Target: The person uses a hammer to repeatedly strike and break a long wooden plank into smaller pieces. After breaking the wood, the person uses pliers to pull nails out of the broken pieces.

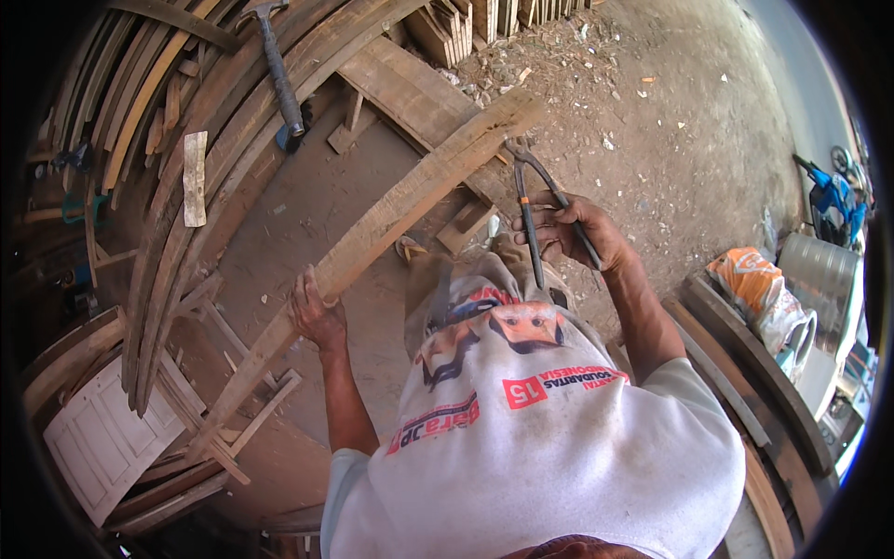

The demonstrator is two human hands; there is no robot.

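Observation:
A long, rough wooden plank (pixel 400 207) runs slantwise in front of me, from lower left to upper right. My left hand (pixel 318 312) is closed round its edge, a little below the middle. In my right hand (pixel 585 235) is a pair of pincers (pixel 523 191) with dark handles spread apart. Their jaws touch or nearly touch the plank's edge near its far end; whether they grip a nail there is too small to tell. Beneath that far end lies a wooden bench (pixel 410 88).
A hammer (pixel 277 74) lies across stacked boards (pixel 214 200) at left, near a short wood offcut (pixel 195 177). A white panelled door (pixel 112 438) leans at lower left. More planks (pixel 745 373), an orange and white bag (pixel 756 289) and a metal drum (pixel 819 275) stand at right.

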